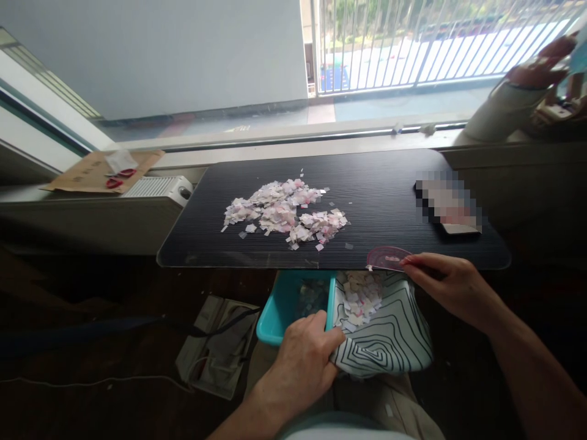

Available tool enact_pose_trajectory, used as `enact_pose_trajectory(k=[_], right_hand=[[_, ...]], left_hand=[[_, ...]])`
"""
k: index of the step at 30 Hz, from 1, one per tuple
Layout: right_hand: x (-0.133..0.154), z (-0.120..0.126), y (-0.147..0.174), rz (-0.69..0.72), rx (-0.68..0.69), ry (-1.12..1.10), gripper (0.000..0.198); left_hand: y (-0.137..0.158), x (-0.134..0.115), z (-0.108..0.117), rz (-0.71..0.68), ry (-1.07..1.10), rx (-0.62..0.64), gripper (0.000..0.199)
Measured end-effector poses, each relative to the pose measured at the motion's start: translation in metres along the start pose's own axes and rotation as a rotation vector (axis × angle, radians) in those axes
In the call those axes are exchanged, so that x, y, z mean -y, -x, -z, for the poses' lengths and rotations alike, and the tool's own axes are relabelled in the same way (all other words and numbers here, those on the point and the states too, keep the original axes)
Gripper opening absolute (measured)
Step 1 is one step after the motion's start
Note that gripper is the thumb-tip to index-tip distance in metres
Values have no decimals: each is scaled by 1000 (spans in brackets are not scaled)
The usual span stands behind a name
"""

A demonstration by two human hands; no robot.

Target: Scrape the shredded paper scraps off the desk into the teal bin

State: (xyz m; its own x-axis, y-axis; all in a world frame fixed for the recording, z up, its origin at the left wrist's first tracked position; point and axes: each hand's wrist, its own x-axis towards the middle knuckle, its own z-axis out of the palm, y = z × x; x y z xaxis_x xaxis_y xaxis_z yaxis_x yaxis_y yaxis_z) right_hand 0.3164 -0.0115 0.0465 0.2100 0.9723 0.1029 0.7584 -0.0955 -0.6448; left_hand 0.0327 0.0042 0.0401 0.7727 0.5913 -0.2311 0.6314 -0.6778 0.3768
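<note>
My right hand [443,278] pinches a pink see-through half-round plate, which looks like a protractor [385,258], at the front edge of the black tabletop [380,183]. Just below it, small cut paper bits [361,296] lie on a white cloth with black line patterns [380,351] over my lap. My left hand [305,348] is closed at the right rim of a teal plastic tub [270,327], where the cloth's edge meets it. Darker small pieces [314,296] are in the tub. A wide heap of pale and pinkish paper bits [279,208] covers the tabletop's middle.
A phone-like dark object [449,205], partly blurred, lies on the table's right. Red-handled scissors [120,177] rest on a brown envelope [87,171] by the window. An open box [217,348] stands on the floor at left. Another person's arm [504,104] shows at upper right.
</note>
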Motion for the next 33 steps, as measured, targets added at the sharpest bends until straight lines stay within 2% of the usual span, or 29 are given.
enact_pose_trajectory(k=[3,7,14,18,22,27,33], right_hand=[[0,2,1,-11,12,0,24],[1,2,2,-29,-55,-30,24],[-1,-14,-14,20,-94,-60,25],[3,-26,-25,59,-54,-94,27],[10,-33,-28,118,53,-98,25],[11,-37,-29,106,1,-105,25],[22,-36,-24,137,175,-134,25]], left_hand=[[1,0,0,-3,4,-7,15],[-1,-1,0,-24,2,11,12],[-6,-9,8,-144,23,100,6],[-10,-13,10,-191,-2,104,4],[-16,-15,11,-232,-41,106,7],[-23,-17,13,-274,-46,110,9],[-23,-17,12,-265,-58,68,10]])
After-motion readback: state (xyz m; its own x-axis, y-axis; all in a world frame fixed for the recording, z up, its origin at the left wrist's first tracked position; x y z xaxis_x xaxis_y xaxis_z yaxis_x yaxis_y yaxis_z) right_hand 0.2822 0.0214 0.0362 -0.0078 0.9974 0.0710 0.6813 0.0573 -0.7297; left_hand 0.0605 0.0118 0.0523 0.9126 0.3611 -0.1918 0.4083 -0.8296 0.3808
